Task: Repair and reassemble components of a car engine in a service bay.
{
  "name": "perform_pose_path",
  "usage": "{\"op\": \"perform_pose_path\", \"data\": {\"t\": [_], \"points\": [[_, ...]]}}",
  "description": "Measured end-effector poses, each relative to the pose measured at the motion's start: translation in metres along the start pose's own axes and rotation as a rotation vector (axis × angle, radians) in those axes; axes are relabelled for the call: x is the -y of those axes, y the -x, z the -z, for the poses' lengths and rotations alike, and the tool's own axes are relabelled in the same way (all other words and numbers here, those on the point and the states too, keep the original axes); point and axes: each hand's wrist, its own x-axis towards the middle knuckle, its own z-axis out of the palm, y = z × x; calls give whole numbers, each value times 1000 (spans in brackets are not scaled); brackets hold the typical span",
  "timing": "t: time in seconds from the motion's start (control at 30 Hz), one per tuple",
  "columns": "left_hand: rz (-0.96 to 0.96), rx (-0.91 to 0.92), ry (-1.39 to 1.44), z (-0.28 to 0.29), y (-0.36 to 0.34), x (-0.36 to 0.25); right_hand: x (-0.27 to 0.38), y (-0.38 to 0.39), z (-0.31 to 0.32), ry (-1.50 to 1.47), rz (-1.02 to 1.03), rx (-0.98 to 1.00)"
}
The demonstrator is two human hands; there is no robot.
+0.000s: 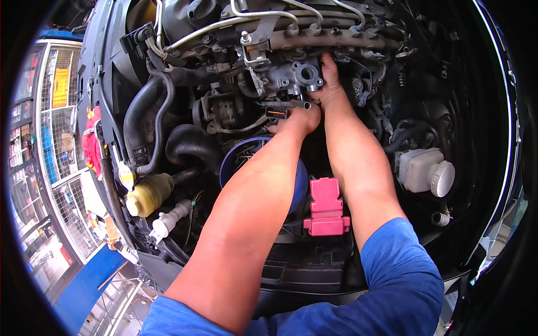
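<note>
My left hand [302,117] is closed low beside a grey metal housing [283,78] with a round port, on something I cannot make out. A short pipe end [305,105] and a dark piece with an orange strip [277,113] lie over its fingers, which are partly hidden. My right hand [329,81] curls around the housing's right side, one finger reaching up under a rusty metal rail [336,39]; what it grips is hidden. Below my hands, a blue bowl [230,168] with small metal parts sits in the engine bay, partly behind my left forearm.
A pink plastic cover [327,204] sits between my forearms. Hoses [140,112] and a yellowish reservoir [145,196] are on the left; a white reservoir [417,168] is on the right. Outside the bay at left are a red cloth [92,145] and mesh shelving [60,84].
</note>
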Motion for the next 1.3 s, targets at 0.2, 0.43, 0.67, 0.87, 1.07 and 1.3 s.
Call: {"op": "perform_pose_path", "data": {"t": [0.2, 0.43, 0.67, 0.87, 1.07, 1.3], "points": [[22, 33, -41, -17, -25, 9, 0, -2, 3, 12, -1, 20], [1, -96, -398, -62, -108, 21, -1, -3, 7, 9, -27, 33], [47, -184, 39, -41, -61, 14, -3, -3, 8, -19, -40, 23], [-37, 3, -170, -37, -77, 20, -5, -5, 5, -19, -45, 66], [-186, -77, -468, -24, -45, 15, -5, -8, 7, -5, -53, 97], [-443, -212, -1221, -34, -67, 19, -3, -4, 8, 17, -71, 62]]}}
